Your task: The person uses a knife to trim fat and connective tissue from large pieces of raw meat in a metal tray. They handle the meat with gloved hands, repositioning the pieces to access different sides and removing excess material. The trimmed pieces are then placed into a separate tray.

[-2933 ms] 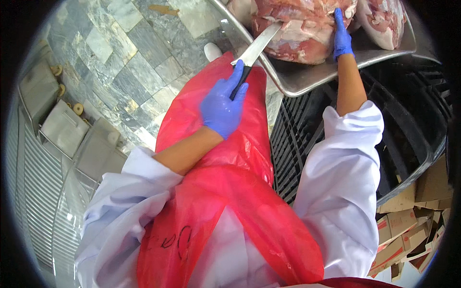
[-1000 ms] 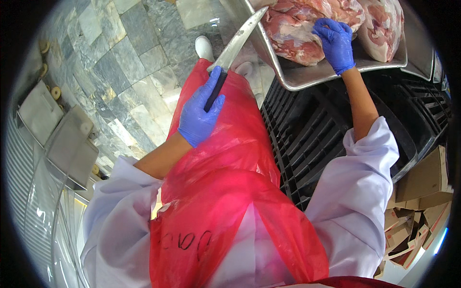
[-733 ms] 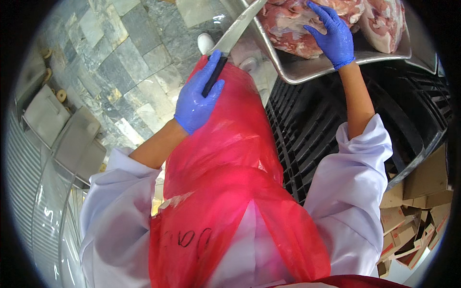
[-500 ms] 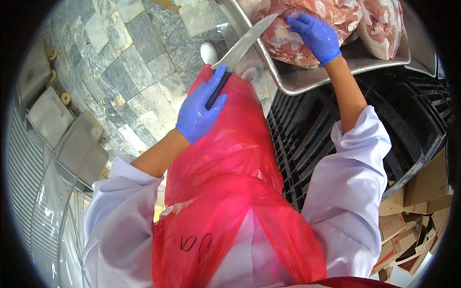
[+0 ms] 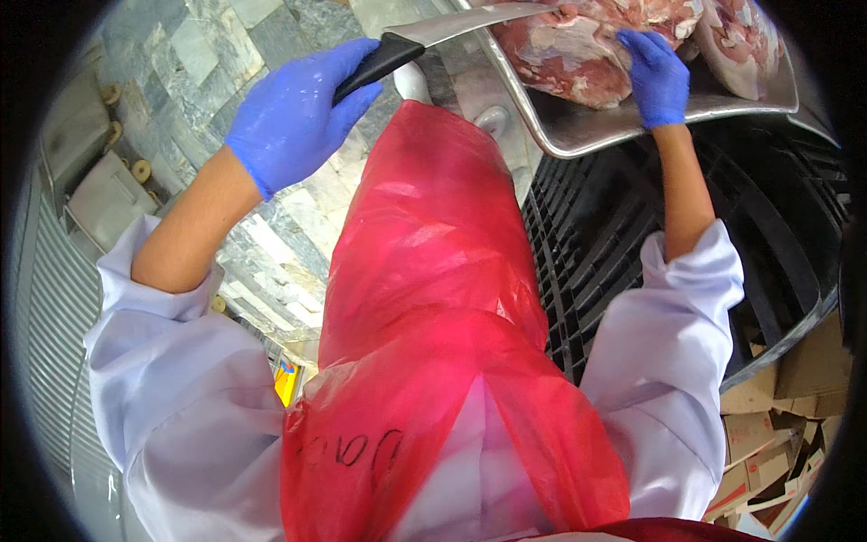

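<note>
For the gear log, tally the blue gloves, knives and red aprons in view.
Blue gloves: 2, on the left hand and the right hand
Knives: 1, in the left hand
Red aprons: 1
Total: 4

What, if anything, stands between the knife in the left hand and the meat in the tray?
Nothing visible does: the knife in the left hand extends over the metal tray's rim, its tip appearing against the meat.
</note>
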`<state>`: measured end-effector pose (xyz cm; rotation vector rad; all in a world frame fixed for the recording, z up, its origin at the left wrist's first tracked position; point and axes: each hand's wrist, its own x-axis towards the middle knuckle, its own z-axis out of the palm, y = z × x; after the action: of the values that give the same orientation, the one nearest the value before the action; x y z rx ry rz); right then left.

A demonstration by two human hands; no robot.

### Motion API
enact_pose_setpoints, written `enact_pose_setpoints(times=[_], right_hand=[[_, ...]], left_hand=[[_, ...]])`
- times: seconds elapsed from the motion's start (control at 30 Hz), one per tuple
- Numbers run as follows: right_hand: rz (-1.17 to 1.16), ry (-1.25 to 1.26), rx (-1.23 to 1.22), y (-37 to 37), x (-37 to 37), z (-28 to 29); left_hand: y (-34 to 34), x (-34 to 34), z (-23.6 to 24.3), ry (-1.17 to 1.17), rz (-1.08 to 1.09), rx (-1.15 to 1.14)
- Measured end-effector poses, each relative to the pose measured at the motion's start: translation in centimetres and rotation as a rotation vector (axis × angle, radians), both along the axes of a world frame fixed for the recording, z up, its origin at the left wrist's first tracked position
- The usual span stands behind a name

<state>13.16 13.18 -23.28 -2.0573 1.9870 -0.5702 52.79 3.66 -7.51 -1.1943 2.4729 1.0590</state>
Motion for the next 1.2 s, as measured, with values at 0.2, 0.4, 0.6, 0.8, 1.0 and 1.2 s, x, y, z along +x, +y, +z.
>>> enact_pose_setpoints(times=[0.2, 0.4, 0.6, 0.8, 1.0, 1.2], right_hand=[[-0.119, -0.212, 0.111, 3.9, -1.1, 1.4], [-0.304, -0.248, 0.039, 6.9, 1.0, 3.1], [-0.27, -0.166, -0.124, 6.9, 0.9, 1.7], [-0.24, -0.07, -0.315, 6.5, 1.1, 0.3], [-0.246, -0.1, -0.359, 6.4, 1.5, 0.7], [-0.268, -0.035, -0.271, 6.4, 1.8, 0.8]], left_hand=[[-0.9, -1.4, 0.4, -0.048, -0.125, -0.202], [-1.1, -3.4, 0.9, -0.103, -0.141, -0.107], [-1.3, -5.6, 1.6, -0.142, -0.118, -0.027], [-1.1, -8.7, 2.6, -0.154, -0.176, -0.074], [-5.8, -18.5, 5.0, -0.298, -0.65, -0.16], [-8.6, -24.2, 5.8, -0.319, -0.886, -0.176]])
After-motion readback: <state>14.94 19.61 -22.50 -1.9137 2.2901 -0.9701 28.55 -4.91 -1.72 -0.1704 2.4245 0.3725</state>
